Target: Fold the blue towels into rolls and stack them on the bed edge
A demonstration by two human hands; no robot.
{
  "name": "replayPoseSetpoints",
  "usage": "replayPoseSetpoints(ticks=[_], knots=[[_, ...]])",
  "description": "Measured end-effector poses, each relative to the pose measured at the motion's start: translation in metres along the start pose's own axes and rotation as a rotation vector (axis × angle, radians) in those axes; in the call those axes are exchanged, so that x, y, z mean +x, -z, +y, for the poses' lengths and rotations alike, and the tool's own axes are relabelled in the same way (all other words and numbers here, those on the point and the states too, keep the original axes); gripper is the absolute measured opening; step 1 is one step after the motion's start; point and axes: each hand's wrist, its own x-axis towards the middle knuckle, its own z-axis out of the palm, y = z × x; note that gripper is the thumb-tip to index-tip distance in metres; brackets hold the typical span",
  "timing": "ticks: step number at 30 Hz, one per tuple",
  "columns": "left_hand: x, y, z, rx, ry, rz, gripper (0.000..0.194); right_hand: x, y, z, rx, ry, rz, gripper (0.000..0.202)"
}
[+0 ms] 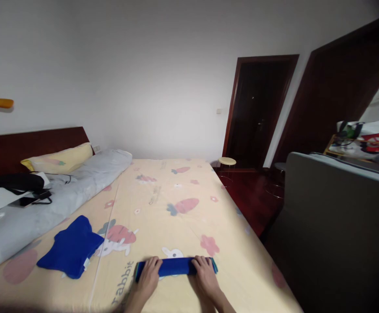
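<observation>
A blue cloth roll (176,266) lies crosswise on the patterned yellow bedsheet (183,234), near the bottom of the view. My left hand (150,273) is closed over its left part, fingers curled on top. Over the right part, my right hand (205,274) grips in the same way, just short of the roll's end. A teal edge shows at both ends of the roll. To the left, a blue star-shaped cloth item (74,248) with a small white tag rests flat on the sheet, touched by neither hand.
A grey rolled quilt (78,191), a yellow pillow (64,160) and a black bag (16,182) lie by the headboard (46,139). Right of the bed stand a dark grey panel (336,226) and a round stool (227,161) near the door (257,113).
</observation>
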Motion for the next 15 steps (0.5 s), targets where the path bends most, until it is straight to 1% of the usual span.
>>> replayPoseSetpoints(ticks=[2, 4, 6, 7, 8, 10, 15], knots=[[0.004, -0.012, 0.02, -0.045, -0.112, -0.014, 0.058, 0.005, -0.009, -0.023, 0.073, 0.067, -0.05, 0.037], [0.008, -0.025, 0.036, -0.078, -0.17, -0.009, 0.057, 0.011, -0.017, -0.042, 0.09, 0.072, -0.084, 0.038], [0.011, -0.033, 0.043, -0.093, -0.186, -0.011, 0.057, 0.016, -0.023, -0.052, 0.076, 0.051, -0.097, 0.037], [0.011, -0.034, 0.042, -0.093, -0.178, -0.016, 0.057, 0.016, -0.024, -0.052, 0.066, 0.037, -0.097, 0.036], [0.01, -0.034, 0.038, -0.091, -0.162, -0.021, 0.057, 0.015, -0.024, -0.05, 0.056, 0.026, -0.094, 0.035], [0.004, -0.029, 0.021, -0.078, -0.119, -0.029, 0.058, 0.009, -0.02, -0.035, 0.044, 0.005, -0.084, 0.035], [-0.022, -0.003, -0.045, 0.045, 0.005, -0.018, 0.062, -0.021, -0.004, 0.031, -0.063, -0.062, -0.006, 0.036]])
